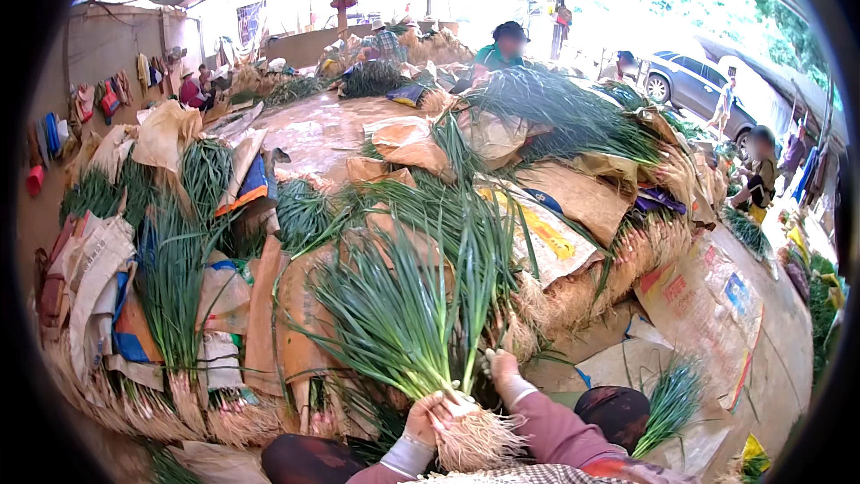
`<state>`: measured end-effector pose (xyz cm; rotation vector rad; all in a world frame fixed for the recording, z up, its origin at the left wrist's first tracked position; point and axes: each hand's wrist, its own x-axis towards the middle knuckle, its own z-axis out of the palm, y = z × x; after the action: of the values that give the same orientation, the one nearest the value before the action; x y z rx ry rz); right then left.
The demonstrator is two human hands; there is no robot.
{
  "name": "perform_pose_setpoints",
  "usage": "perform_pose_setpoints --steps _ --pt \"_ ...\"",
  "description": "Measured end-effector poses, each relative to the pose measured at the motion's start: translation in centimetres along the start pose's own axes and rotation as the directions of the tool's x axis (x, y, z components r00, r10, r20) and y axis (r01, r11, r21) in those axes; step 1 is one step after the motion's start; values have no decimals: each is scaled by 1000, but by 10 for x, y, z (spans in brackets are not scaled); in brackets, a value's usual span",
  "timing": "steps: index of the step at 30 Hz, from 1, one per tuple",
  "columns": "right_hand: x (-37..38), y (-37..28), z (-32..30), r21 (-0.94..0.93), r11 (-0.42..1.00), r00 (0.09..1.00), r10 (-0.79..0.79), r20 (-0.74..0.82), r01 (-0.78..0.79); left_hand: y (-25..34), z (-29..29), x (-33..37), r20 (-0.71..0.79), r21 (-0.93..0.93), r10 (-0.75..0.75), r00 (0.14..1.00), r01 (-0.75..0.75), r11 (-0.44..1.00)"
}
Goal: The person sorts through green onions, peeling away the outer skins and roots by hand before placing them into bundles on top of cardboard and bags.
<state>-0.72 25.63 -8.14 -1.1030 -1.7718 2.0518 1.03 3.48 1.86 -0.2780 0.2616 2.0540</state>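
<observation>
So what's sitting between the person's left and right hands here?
In the head view, the lower end of the bunch of green onions lies between the left hand, closed around it, and the right hand.

One wide fisheye view looks forward and down from the wearer's head, close above the mauve-sleeved left hand (425, 417) and right hand (504, 367), also showing a distant dark grey car (688, 90).

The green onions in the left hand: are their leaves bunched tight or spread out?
Spread out: the green onions' leaves fan wide beyond the left hand's grip, which is near the pale roots.
</observation>
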Motion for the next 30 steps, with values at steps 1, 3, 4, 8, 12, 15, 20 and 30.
perform_pose_setpoints --steps 1,3,4,8,12,15,20,30 --pt "-25 -18 15 82 984 975 141 170 -156 6 -6 -5 21 -133 -54 998 56 989" --pt "-75 -51 17 265 861 801 233 551 -433 3 -15 -3 -30 -90 21 999 -23 996" --pt "-70 -40 10 331 681 533 104 840 -653 -1 -18 1 -119 118 159 980 -145 982" --pt "-107 -64 33 428 652 698 225 680 -626 -2 -13 2 -138 71 162 977 -154 986" --pt "-122 -85 36 500 689 777 148 612 -525 -1 -16 1 -153 120 244 958 -227 966" --pt "-122 -88 31 535 628 726 71 684 -566 -1 -17 4 -159 158 251 955 -226 961" --pt "-123 -79 40 498 670 798 248 550 -551 10 -59 10 382 -98 54 922 -18 995" --pt "-97 -25 47 81 928 820 277 501 -363 1 -17 -8 -8 185 199 980 -194 963"
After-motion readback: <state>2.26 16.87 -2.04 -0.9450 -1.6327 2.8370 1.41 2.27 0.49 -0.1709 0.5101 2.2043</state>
